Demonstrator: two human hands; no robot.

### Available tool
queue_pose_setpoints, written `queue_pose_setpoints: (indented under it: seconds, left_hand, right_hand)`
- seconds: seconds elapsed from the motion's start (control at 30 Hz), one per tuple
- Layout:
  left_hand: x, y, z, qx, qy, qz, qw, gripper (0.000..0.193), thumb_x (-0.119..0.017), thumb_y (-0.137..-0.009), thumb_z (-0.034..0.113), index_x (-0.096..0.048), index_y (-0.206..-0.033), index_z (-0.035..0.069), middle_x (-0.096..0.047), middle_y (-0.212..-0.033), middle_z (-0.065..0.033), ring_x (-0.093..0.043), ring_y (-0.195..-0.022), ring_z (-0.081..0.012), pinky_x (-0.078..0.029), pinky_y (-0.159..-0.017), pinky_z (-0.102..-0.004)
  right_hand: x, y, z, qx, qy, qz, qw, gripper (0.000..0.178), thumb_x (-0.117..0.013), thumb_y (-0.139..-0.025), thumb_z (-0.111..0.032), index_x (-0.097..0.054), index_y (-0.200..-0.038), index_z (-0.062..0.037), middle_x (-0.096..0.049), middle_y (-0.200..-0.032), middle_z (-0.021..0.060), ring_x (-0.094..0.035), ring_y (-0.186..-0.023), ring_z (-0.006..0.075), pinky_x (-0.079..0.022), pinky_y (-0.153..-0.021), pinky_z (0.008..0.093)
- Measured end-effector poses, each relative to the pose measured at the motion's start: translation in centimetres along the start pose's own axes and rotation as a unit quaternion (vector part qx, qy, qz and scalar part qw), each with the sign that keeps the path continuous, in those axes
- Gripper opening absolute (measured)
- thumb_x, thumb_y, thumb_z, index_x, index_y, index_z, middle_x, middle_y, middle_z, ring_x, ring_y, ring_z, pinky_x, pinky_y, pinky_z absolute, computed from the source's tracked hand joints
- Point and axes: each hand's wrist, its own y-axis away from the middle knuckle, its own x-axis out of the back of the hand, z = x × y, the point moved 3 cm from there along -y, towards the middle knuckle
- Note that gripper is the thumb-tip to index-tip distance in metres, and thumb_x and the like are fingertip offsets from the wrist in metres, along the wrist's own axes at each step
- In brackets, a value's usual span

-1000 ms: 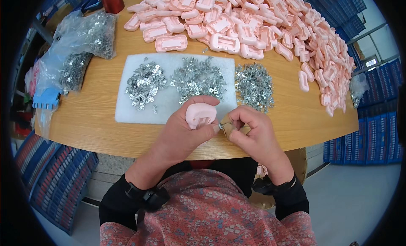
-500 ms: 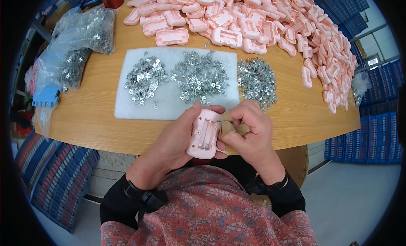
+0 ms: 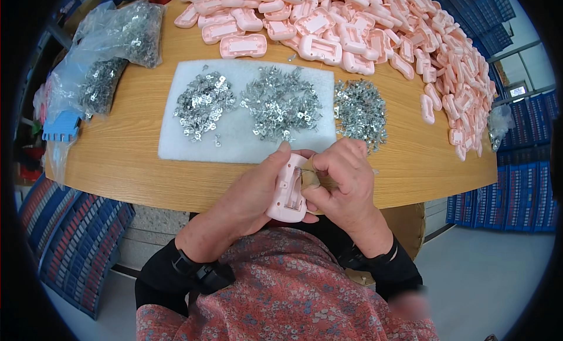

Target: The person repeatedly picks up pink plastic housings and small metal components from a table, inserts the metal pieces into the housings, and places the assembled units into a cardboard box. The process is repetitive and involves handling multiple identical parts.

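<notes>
A pink plastic casing (image 3: 284,191) with a rectangular battery compartment lies in my left hand (image 3: 258,191), its fingers wrapped round it near the table's front edge. My right hand (image 3: 345,180) is pinched at the casing's upper right, by the compartment. Tan coverings show on its thumb and finger. Whatever lies between those fingertips is hidden. Ahead of my hands, two piles of small metal contact pieces, the left pile (image 3: 204,105) and the middle pile (image 3: 282,103), rest on a white foam sheet (image 3: 176,150). A third metal pile (image 3: 360,112) sits on the wood just right of it.
A large heap of pink casings (image 3: 352,33) covers the table's far side and right. Clear bags of metal parts (image 3: 141,39) lie at the left, beside a blue plastic piece (image 3: 61,126). Blue racks (image 3: 79,241) stand beyond the wooden table (image 3: 135,159).
The casing has shifted slightly right and tilted in my left hand. My right fingers have come in over the compartment's upper part, covering it.
</notes>
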Motion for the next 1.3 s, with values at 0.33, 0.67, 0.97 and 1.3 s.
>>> queue_pose_setpoints:
  seconds: [0.33, 0.67, 0.97, 1.3]
  left_hand:
    - [0.7, -0.7, -0.3, -0.008, -0.016, 0.015, 1.0, 0.059, -0.022, -0.108, 0.05, -0.047, -0.137, 0.005, -0.067, -0.105, -0.0163, -0.072, -0.085, -0.0297, -0.064, -0.074, -0.0466]
    - [0.9, -0.6, 0.1, -0.025, -0.035, -0.056, 0.998, 0.057, -0.027, -0.108, 0.048, -0.042, -0.143, 0.006, -0.066, -0.093, -0.0128, -0.071, -0.077, -0.024, -0.059, -0.066, -0.0342]
    - [0.4, 1.8, 1.9, -0.209, -0.392, 0.05, 0.894, 0.036, -0.048, -0.105, 0.018, -0.051, -0.137, 0.002, -0.064, -0.093, -0.002, -0.062, -0.084, -0.0074, -0.052, -0.074, -0.026]
    - [-0.3, 2.0, 1.8, -0.262, -0.585, 0.075, 0.764, 0.037, -0.054, -0.097, 0.006, -0.054, -0.134, -0.001, -0.068, -0.098, -0.0031, -0.063, -0.082, -0.0094, -0.052, -0.074, -0.0281]
  right_hand:
    - [0.5, 0.0, -0.2, 0.01, 0.054, -0.048, 0.997, 0.025, -0.075, -0.065, -0.009, -0.063, -0.087, -0.0116, -0.056, -0.078, 0.0016, -0.056, -0.08, 0.0229, -0.038, -0.078, 0.0387]
    - [0.7, 0.2, 0.4, -0.297, -0.282, -0.119, 0.905, 0.02, -0.069, -0.092, -0.009, -0.064, -0.11, -0.0039, -0.064, -0.089, 0.0031, -0.061, -0.077, 0.0099, -0.047, -0.067, 0.0253]
    - [-0.8, 2.4, 2.4, -0.383, -0.444, -0.121, 0.801, 0.02, -0.068, -0.097, -0.017, -0.061, -0.11, -0.0039, -0.061, -0.09, -0.0044, -0.053, -0.075, 0.0002, -0.043, -0.063, 0.0168]
    - [-0.5, 2.4, 1.2, -0.393, -0.415, -0.12, 0.812, 0.017, -0.067, -0.097, -0.013, -0.062, -0.106, 0.0008, -0.064, -0.087, -0.0016, -0.057, -0.073, 0.0021, -0.047, -0.065, 0.019]
